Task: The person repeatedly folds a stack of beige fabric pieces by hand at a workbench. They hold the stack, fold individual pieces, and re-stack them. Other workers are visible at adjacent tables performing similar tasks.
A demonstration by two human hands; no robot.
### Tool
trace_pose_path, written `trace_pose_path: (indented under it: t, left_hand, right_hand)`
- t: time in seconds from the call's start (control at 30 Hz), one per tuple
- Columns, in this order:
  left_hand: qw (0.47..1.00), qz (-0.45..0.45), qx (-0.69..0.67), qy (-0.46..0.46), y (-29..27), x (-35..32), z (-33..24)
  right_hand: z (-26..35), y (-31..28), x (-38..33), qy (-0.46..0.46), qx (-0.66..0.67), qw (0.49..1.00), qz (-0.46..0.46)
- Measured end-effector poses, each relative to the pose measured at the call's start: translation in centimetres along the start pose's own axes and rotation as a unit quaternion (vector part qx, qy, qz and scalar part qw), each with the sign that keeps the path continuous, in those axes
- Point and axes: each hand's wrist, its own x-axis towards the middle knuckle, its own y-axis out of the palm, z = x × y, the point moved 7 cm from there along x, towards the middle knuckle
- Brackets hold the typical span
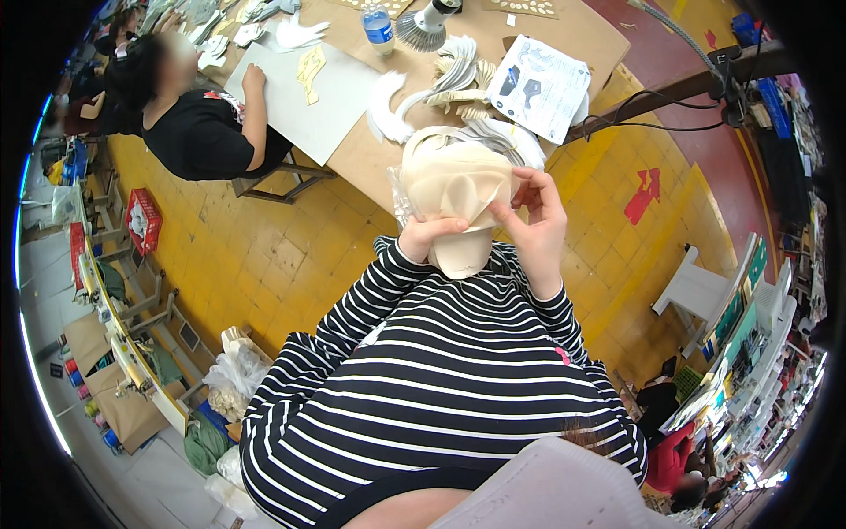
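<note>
Close in front of my body, a soft cream shoe-upper-like piece [454, 187] is held up at the near edge of the table. My left hand [429, 236] grips its lower left part, with the thumb lying across the front. At its right edge my right hand [536, 216] pinches the thin material between thumb and fingers. A rounded cream tongue-shaped part [463, 253] hangs down between my hands. Clear plastic film [399, 196] shows along the left side. Several more cream layers appear behind the piece, and my left fingertips are hidden beneath it.
On the brown table [357, 163] lie curved white strips [385, 106], cream cut pieces [465, 93] and a printed sheet [542, 84]. A water bottle [377, 31] and a lamp [423, 31] stand farther back. A seated co-worker [203, 132] rests an arm on a grey board [304, 110].
</note>
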Motion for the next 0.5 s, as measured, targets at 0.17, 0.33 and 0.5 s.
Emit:
trace_pose_path:
  t: [0.17, 0.33, 0.5]
  left_hand:
    - [0.998, 0.021, 0.050, -0.014, -0.4, 0.1, 0.0]
    - [0.984, 0.011, -0.177, -0.020, -0.3, 0.1, 0.7]
    - [0.993, 0.012, -0.114, -0.007, 0.0, 0.2, -0.2]
  right_hand:
    - [2.4, 0.1, -0.1, -0.132, -0.172, 0.976, 0.025]
    - [3.3, -0.4, -0.8, -0.228, -0.134, 0.963, 0.056]
    - [1.9, 0.9, -1.1, -0.104, 0.113, 0.966, 0.210]
